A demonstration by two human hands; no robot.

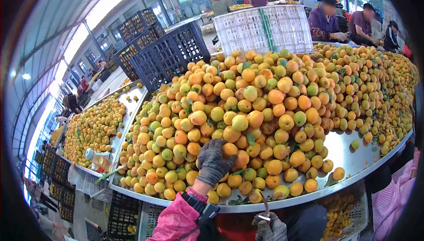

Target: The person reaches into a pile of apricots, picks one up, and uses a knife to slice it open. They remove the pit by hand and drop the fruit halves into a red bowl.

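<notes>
My left hand (213,162), in a dark grey knitted glove below a pink sleeve, rests on the pile of orange and yellow-green fruit (254,119). Its fingers curl at an orange fruit (229,149) beside them; whether they grip it is unclear. Below the metal table's front edge (265,205), my right hand (270,227), also gloved in grey, is closed around a small tool with a curved brown blade (265,203). The blade's tip points up near the lowest fruit. Some green leaves lie among the fruit.
A white crate (263,29) and dark crates (170,55) stand behind the pile. Beneath the table, a crate (353,210) holds cut fruit. Co-workers (327,20) sit at the back right; a checked pink sleeve (396,188) is at right. A bottle (99,159) lies left.
</notes>
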